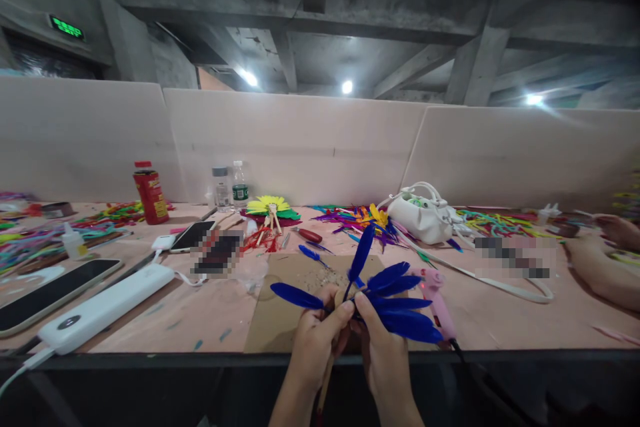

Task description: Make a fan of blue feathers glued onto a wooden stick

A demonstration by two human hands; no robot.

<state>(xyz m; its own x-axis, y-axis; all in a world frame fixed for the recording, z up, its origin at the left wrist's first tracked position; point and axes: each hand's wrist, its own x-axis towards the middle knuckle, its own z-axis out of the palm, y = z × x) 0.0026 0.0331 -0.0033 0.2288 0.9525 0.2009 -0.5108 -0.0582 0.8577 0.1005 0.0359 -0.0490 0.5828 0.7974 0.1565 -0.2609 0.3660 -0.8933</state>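
Observation:
Both hands meet over the front edge of the table around a craft piece of blue feathers [403, 303] on a thin wooden stick [325, 383]. My left hand [320, 330] is closed around its tan centre, thumb pressed on top, with one feather pointing left and another upward. My right hand [377, 333] pinches at the same centre, where several feathers fan out to the right. Fingers hide most of the join. Beneath lies a sheet of brown cardboard [273, 310]. A loose blue feather [310, 253] rests at its far edge.
A pink glue gun [436, 297] lies close on the right, its cord over the edge. Behind are a yellow feather flower [270, 205], red-handled tool [309, 235], coloured feathers [350, 220] and white handbag [420, 217]. A power bank [107, 307] sits left; another person's arm [600, 267] right.

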